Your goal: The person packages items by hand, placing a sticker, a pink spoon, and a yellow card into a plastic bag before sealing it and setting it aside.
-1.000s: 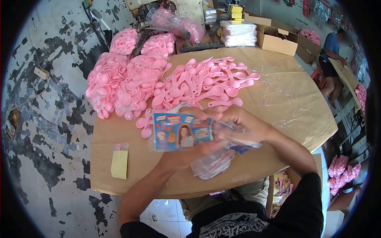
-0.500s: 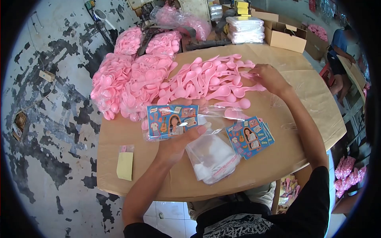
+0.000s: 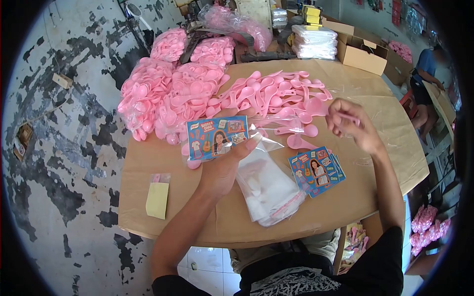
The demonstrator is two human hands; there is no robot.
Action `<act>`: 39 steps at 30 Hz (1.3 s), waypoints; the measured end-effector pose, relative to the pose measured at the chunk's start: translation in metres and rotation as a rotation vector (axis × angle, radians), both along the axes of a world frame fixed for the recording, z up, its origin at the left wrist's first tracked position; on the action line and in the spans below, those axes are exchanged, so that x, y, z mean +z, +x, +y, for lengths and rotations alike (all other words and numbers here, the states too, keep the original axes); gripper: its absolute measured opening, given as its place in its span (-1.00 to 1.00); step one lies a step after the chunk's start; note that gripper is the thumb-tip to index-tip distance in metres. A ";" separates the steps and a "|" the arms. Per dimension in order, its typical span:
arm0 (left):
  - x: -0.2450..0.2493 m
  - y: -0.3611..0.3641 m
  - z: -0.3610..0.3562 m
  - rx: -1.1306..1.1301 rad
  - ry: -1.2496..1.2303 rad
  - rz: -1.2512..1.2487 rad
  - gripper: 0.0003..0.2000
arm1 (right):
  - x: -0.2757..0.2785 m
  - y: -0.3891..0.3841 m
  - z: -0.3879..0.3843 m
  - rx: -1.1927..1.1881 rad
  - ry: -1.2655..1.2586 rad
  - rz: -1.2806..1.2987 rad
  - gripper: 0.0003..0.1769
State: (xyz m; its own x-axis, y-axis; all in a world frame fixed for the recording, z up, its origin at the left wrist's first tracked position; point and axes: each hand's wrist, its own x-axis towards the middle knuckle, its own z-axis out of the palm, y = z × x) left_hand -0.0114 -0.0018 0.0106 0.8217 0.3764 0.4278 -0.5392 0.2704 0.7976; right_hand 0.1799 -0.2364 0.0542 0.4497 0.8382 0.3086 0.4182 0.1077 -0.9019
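My left hand grips a clear plastic bag with a blue printed card at its left end; the thumb presses on the card's right edge. Closed around the handle of a pink spoon, my right hand is at the right end of a loose pile of pink spoons. The spoon's bowl points left. Below my left hand lies a stack of clear bags. Several more blue cards lie to the right of that stack.
Plastic sacks full of pink spoons fill the table's far left. A yellow paper pad lies near the left edge. Wrapped clear bags and a cardboard box stand at the back. Another person sits at far right.
My right hand has drawn back from the pile toward me and to the right, with a spoon in its fingers. The left hand still holds the bag and card.
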 end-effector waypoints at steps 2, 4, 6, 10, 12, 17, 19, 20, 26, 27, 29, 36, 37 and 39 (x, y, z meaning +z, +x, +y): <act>0.000 0.000 0.001 0.002 -0.027 0.022 -0.40 | 0.001 -0.026 0.005 -0.084 0.019 0.007 -0.91; 0.001 0.001 0.002 -0.008 -0.055 0.018 -0.41 | 0.004 -0.041 0.003 -0.024 0.027 -0.010 -0.86; 0.000 0.003 0.003 -0.030 -0.086 -0.007 -0.41 | 0.006 -0.046 0.006 0.122 0.082 -0.034 -0.85; 0.003 0.003 -0.004 -0.116 -0.117 -0.059 -0.42 | 0.011 -0.059 0.019 0.146 0.096 0.002 -0.73; 0.000 0.004 -0.007 -0.129 -0.095 -0.063 -0.43 | 0.013 -0.066 0.027 0.155 0.093 0.059 -0.67; 0.002 0.002 -0.015 -0.165 -0.175 -0.054 -0.49 | 0.004 -0.074 0.050 0.080 0.176 0.131 -0.51; 0.003 0.003 -0.013 -0.155 -0.150 -0.076 -0.49 | 0.010 -0.074 0.048 0.004 0.126 0.115 -0.48; 0.003 0.003 -0.013 -0.155 -0.126 -0.094 -0.48 | 0.013 -0.075 0.048 -0.034 0.097 0.107 -0.47; 0.004 0.001 -0.023 -0.111 -0.152 -0.030 -0.50 | 0.005 -0.094 0.063 0.176 0.195 -0.111 -0.65; 0.004 0.000 -0.023 -0.078 -0.189 -0.015 -0.52 | 0.006 -0.097 0.065 0.143 0.197 -0.096 -0.70; 0.005 0.000 -0.020 -0.106 -0.197 -0.020 -0.51 | 0.011 -0.103 0.069 0.082 0.195 -0.071 -0.78; -0.004 0.001 -0.015 -0.302 -0.180 0.007 -0.34 | 0.074 -0.070 0.050 -0.129 0.089 -0.208 -0.81; 0.002 0.003 -0.011 -0.216 -0.232 0.079 -0.34 | 0.093 -0.057 0.040 -0.118 0.045 -0.278 -0.80; 0.010 0.006 0.002 -0.052 -0.260 0.180 -0.33 | 0.103 -0.040 0.038 -0.132 -0.056 -0.447 -0.80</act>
State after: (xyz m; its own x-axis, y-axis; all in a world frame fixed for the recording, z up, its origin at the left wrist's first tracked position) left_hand -0.0052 0.0005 0.0207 0.8966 0.4097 0.1682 -0.3754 0.5015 0.7795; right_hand 0.1397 -0.1979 0.1571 0.3868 0.8038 0.4520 0.7736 -0.0161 -0.6335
